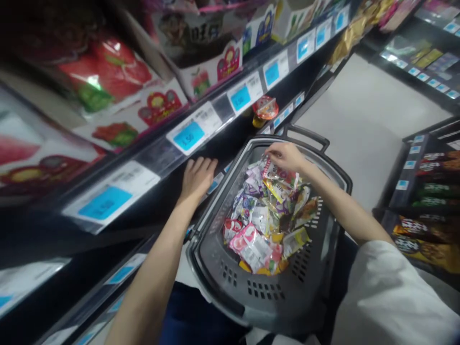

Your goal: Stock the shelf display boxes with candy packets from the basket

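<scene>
A grey shopping basket [266,306] sits in front of me, with many small colourful snack packets [251,244] heaped in it. My right hand [285,155] reaches over the basket's far end, fingers bent together at the top of a red and white packet [278,175]. My left hand [199,177] is outside the basket on its left, beside the dark shelf edge; its fingers are slightly spread and hold nothing that I can see. Its fingertips lie near the shadowed gap under the upper shelf.
Shelves with boxed snacks [204,43] and blue-and-white price tags [194,128] run along the left. A round red-lidded cup [266,108] sits on a lower shelf. Pale floor [362,100] lies beyond the basket; more packets [427,239] are shelved at right.
</scene>
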`<state>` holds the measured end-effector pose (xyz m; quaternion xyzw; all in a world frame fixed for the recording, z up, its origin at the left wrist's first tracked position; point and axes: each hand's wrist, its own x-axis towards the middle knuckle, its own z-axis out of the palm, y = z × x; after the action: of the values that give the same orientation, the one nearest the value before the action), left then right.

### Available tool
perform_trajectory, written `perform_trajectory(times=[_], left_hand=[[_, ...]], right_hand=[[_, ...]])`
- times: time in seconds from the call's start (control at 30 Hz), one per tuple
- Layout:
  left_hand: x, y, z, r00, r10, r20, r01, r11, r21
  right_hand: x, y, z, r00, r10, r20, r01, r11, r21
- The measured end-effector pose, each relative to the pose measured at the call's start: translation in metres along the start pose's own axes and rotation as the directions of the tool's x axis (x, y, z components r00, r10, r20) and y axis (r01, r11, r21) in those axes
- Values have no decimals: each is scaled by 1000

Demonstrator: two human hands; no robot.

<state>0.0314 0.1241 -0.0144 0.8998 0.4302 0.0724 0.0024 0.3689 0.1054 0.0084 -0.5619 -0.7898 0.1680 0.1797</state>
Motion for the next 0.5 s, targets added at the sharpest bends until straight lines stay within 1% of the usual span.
perform_trajectory(times=[0.1, 0.17, 0.2, 0.23, 0.27, 0.3, 0.33, 0.37, 0.43, 0.5], left_hand=[[-2, 3, -4, 1000, 2, 9, -1, 998, -65], [-2, 6, -9, 1000, -5, 12, 6, 995, -101], [-2, 7, -13, 1000, -6, 8, 7, 993, -116], [-2, 9, -17, 1000, -7, -2, 6, 991, -133], [-2, 11, -22, 1000, -6, -14, 3, 989, -150], [-1, 15, -27, 999, -9, -31, 4, 986, -167], [-1, 20, -33, 998, -20, -55, 10, 983, -181], [-2, 27, -39, 996, -35, -80, 19, 980, -196], [-4, 47, -49, 987, -80, -137, 48, 973, -225], [-10, 74, -53, 980, -91, -179, 43, 966, -256]], right_hand=[[-28, -10, 23, 1000, 13, -24, -14, 1000, -17], [-50, -20, 32, 997, 42, -70, -44, 999, -29], [-61, -25, 33, 995, 67, -72, -71, 996, -50], [-71, -28, 33, 991, 114, -68, -119, 990, -71], [-81, -31, 31, 980, 189, -69, -194, 977, -84], [-90, -33, 29, 954, 290, -77, -297, 951, -86], [-98, -34, 26, 917, 394, -68, -398, 914, -79], [-105, -36, 23, 893, 446, -60, -450, 890, -76], [-115, -39, 18, 863, 504, -40, -506, 860, -64], [-119, -48, 15, 844, 534, -41, -536, 843, -49]])
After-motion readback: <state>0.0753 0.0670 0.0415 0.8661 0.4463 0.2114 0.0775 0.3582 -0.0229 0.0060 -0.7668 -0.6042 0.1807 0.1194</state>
